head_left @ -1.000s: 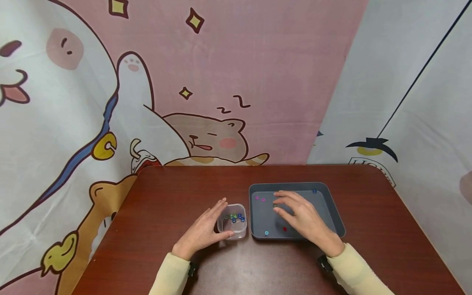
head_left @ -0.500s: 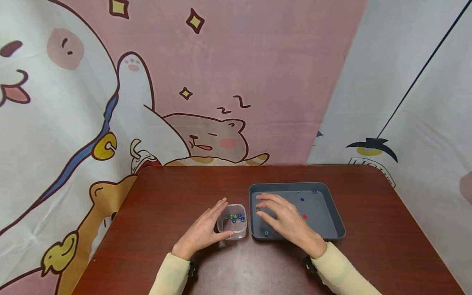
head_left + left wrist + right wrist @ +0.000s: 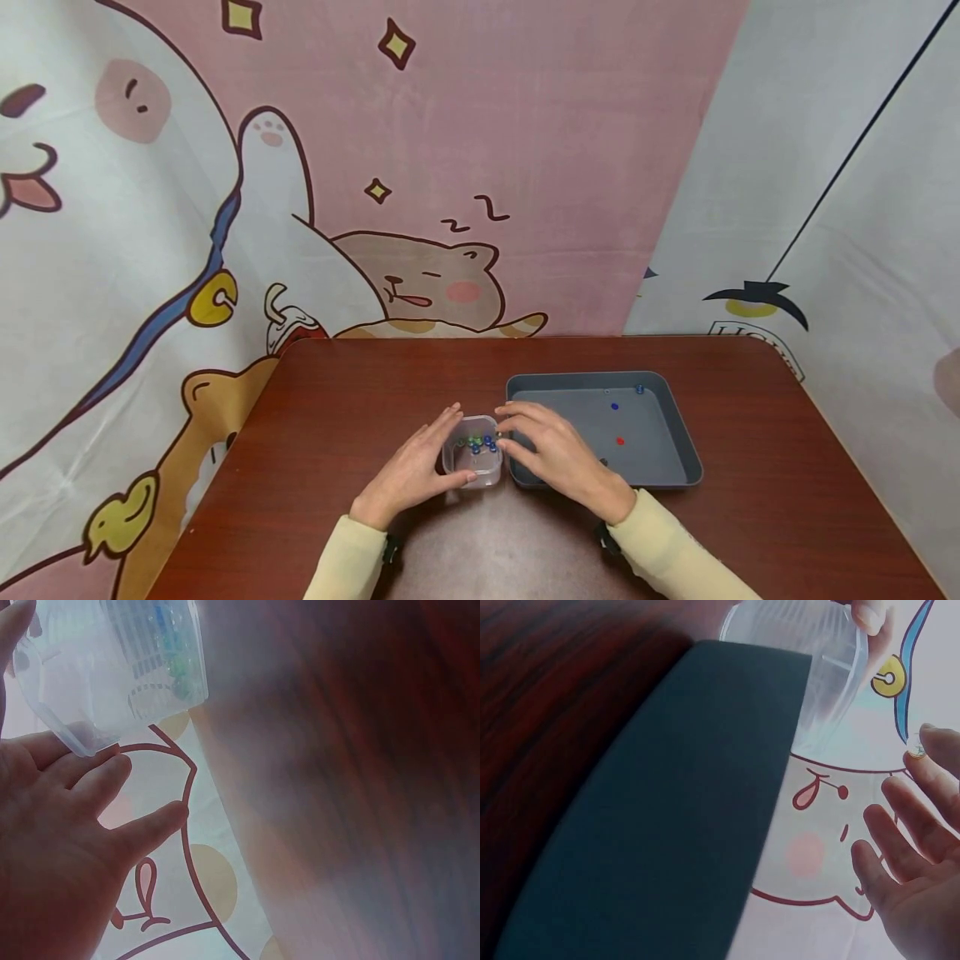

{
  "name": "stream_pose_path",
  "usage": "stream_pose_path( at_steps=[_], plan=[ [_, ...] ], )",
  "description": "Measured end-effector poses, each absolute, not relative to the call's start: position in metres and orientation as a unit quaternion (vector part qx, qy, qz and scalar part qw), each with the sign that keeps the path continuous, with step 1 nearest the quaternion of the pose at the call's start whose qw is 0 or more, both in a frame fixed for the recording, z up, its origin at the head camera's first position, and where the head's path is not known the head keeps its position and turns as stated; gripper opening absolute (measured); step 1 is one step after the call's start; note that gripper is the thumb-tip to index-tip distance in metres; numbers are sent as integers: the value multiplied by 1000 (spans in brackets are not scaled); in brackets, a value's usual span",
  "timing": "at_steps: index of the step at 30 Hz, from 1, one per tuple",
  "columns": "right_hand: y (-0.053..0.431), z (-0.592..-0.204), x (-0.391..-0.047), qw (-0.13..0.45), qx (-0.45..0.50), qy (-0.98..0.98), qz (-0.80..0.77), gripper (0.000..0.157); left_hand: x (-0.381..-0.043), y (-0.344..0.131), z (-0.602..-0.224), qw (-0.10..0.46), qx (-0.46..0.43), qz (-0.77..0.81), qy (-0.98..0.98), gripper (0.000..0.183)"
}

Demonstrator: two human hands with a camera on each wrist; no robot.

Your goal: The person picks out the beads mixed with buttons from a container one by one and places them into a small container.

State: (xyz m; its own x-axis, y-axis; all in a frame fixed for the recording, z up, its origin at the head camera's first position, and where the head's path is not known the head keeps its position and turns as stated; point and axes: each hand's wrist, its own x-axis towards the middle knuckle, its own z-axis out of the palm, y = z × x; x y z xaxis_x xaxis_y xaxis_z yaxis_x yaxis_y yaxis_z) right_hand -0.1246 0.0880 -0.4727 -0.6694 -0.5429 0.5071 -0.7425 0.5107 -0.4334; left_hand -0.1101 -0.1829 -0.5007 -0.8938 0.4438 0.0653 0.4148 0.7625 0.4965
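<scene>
My left hand (image 3: 414,468) steadies a small clear plastic container (image 3: 475,473), its fingers along the left and far sides and its thumb at the near side. Several blue and green beads (image 3: 476,448) lie inside it. Just right of the container's rim is my right hand (image 3: 558,450), pinching a small clear glassy bead (image 3: 916,746) between thumb and index finger. In the right wrist view the other fingers are spread and hold nothing. Beneath that hand lies the left part of a shallow grey tray (image 3: 675,454), hidden by the palm and fingers.
Loose in the tray are a red bead (image 3: 620,442), a blue bead (image 3: 615,406), a bigger dark blue bead (image 3: 640,389) and a dark one (image 3: 603,462) by the wrist. A brown table (image 3: 360,375) bears everything, with a printed cloth (image 3: 570,167) behind.
My right hand has moved left across the tray toward the container, carrying the pinched bead. The tray's right part has come into sight. My left hand and the container stay put.
</scene>
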Motion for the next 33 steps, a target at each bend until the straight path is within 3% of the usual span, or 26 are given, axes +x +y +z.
stream_pose_path(
  at_steps=[16, 33],
  plan=[
    [76, -486, -126, 155, 411, -845, 306, 15, -110, -183, -502, 31, 230, 256, 939, 100],
    [87, -486, -119, 151, 404, -852, 297, 31, -109, -182, -499, 33, 226, 263, 937, 100]
  ],
)
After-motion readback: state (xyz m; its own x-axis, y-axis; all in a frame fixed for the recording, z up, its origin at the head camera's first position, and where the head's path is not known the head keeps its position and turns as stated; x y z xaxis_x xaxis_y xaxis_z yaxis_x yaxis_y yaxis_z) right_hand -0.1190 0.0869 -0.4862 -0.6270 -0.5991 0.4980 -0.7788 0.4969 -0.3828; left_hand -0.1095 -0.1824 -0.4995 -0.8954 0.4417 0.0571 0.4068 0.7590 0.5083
